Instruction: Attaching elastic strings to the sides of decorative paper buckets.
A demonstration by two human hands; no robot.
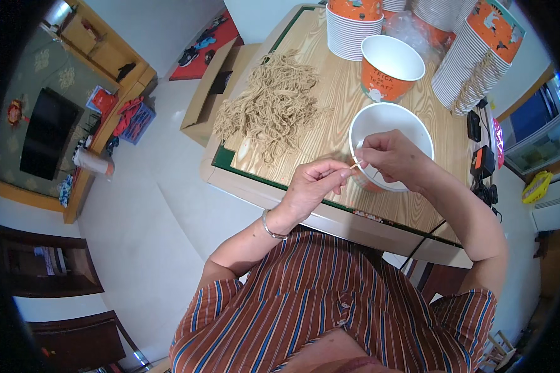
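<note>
My left hand [314, 183] pinches the end of a thin tan string [356, 164] just in front of a white paper bucket [410, 124] with an orange outside. My right hand [389, 155] rests on the near rim of that bucket, fingers closed on the same string end. A loose heap of tan strings [270, 105] lies on the wooden table [330, 87] to the left of my hands. A silver bracelet circles my left wrist.
A second orange and white bucket [389, 65] stands behind the first. Tall stacks of buckets [473, 56] lie at the table's far right, another stack [353, 25] at the far middle. A cardboard box [208, 93] sits on the floor left of the table. Cables and black adapters [482, 161] lie at the right edge.
</note>
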